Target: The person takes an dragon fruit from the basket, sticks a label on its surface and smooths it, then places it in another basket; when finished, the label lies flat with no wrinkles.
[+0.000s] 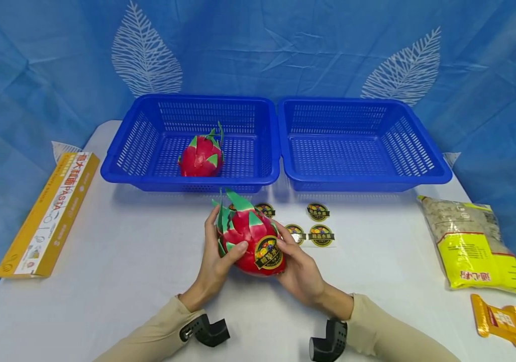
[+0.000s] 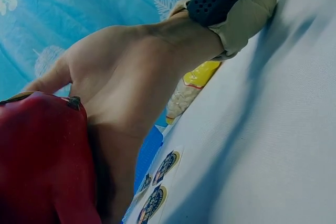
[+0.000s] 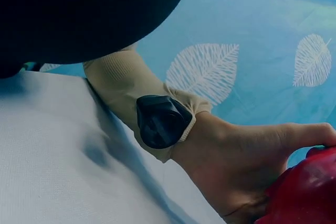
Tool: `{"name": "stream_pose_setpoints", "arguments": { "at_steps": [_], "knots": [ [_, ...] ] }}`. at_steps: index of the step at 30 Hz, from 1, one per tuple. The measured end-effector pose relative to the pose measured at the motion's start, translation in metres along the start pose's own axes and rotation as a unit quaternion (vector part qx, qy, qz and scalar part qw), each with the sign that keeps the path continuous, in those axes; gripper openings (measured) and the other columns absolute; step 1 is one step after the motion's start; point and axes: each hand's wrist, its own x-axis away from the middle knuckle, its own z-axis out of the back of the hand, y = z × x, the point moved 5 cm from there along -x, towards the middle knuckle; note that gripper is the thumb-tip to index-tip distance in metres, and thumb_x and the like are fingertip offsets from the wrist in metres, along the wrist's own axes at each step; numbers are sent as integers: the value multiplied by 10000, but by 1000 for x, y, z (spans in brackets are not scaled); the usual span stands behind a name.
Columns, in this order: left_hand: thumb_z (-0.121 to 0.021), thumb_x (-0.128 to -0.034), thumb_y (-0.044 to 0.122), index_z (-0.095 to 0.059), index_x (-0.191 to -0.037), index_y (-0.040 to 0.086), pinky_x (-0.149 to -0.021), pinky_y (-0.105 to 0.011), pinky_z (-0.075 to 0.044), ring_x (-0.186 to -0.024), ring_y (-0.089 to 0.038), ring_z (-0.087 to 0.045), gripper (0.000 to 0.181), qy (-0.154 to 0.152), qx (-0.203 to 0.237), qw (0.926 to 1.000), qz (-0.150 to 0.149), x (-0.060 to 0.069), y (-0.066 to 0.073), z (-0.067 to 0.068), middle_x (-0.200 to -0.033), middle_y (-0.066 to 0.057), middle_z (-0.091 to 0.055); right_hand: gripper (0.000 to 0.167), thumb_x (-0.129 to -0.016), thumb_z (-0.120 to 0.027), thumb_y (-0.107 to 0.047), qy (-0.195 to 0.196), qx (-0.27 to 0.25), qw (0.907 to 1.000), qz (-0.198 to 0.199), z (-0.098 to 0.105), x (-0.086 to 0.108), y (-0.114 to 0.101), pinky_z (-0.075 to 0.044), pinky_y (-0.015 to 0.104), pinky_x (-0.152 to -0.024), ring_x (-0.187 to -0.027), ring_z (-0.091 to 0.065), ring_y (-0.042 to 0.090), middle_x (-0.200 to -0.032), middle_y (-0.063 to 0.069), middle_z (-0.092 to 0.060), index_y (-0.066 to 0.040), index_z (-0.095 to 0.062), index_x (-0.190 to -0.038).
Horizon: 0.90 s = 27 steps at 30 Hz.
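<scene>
Both hands hold one red dragon fruit (image 1: pixel 247 229) with green leaf tips above the table, in front of the baskets. My left hand (image 1: pixel 214 269) grips its left side, thumb on the front. On the right side my right hand (image 1: pixel 302 274) grips it, with the thumb at the edge of a round black-and-gold sticker (image 1: pixel 269 254) on the skin. The left wrist view shows the right hand (image 2: pixel 123 72) beside the red fruit (image 2: pixel 42 156). In the right wrist view the left hand (image 3: pixel 236 156) holds the fruit (image 3: pixel 304 192). Fingers behind the fruit are mostly hidden.
A second dragon fruit (image 1: pixel 201 157) lies in the left blue basket (image 1: pixel 190 180); another blue basket (image 1: pixel 366 179) stands beside it. Several stickers (image 1: pixel 321 235) lie behind the hands. A pasta box (image 1: pixel 49 216) is left; a yellow bag (image 1: pixel 479 246) and an orange packet (image 1: pixel 506 322) are right.
</scene>
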Motion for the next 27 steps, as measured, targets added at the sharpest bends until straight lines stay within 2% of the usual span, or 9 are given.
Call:
{"name": "stream_pose_setpoints", "arguments": {
  "at_steps": [7, 11, 14, 18, 22, 24, 27],
  "knots": [
    [-608, -760, 317, -61, -1442, 215, -944, -452, -429, -1168, -285, -434, 881, -247, 41, 9997, -47, 2, -1, -4, -1302, -161, -370, 465, -956, -297, -236, 392, 860, 9954, -146, 9, -1, 0, -413, 332, -922, -1135, -423, 147, -1319, 69, -310, -210, -172, -1403],
    [-634, -752, 348, -62, -1442, 200, -910, -393, -457, -1136, -290, -462, 908, -491, 136, 9985, -181, 3, -2, -7, -1278, -170, -388, 563, -918, -427, -293, 594, 1197, 9909, -143, 14, -4, 0, -440, 322, -885, -1086, -465, 157, -1308, 144, -335, -155, -185, -1407],
    [-643, -748, 368, -61, -1440, 215, -888, -360, -466, -1117, -284, -478, 917, -599, 150, 9978, -226, 3, -2, -8, -1268, -171, -391, 645, -878, -508, -323, 659, 1272, 9896, -86, 17, -5, 0, -458, 306, -870, -1064, -491, 141, -1303, 148, -351, -161, -191, -1415],
    [-648, -748, 394, -46, -1441, 225, -883, -354, -468, -1117, -289, -484, 933, -751, 184, 9968, -226, 4, -2, -9, -1280, -178, -382, 686, -863, -542, -308, 593, 1401, 9883, -96, 19, -5, -1, -473, 296, -864, -1074, -496, 126, -1310, 134, -355, -189, -171, -1428],
    [-656, -747, 404, -37, -1441, 230, -889, -367, -461, -1128, -297, -474, 946, -865, 223, 9958, -223, 5, -2, -9, -1295, -179, -370, 732, -846, -576, -286, 423, 1472, 9876, -353, 21, -5, -3, -471, 322, -874, -1103, -484, 161, -1344, 179, -318, -198, -146, -1431],
    [-654, -749, 400, -37, -1440, 238, -890, -369, -457, -1132, -294, -465, 941, -911, 198, 9954, -211, 5, -3, -9, -1302, -171, -364, 740, -848, -584, -266, 217, 1572, 9864, -435, 22, -6, -5, -469, 347, -887, -1117, -483, 191, -1355, 209, -303, -195, -135, -1433],
    [-648, -751, 395, -42, -1439, 249, -881, -368, -461, -1127, -289, -461, 928, -987, 126, 9948, -198, 5, -3, -10, -1296, -163, -367, 764, -846, -600, -259, -114, 1993, 9788, -457, 26, -8, -9, -463, 377, -908, -1152, -473, 233, -1379, 219, -292, -215, -119, -1437]
  ]
}}
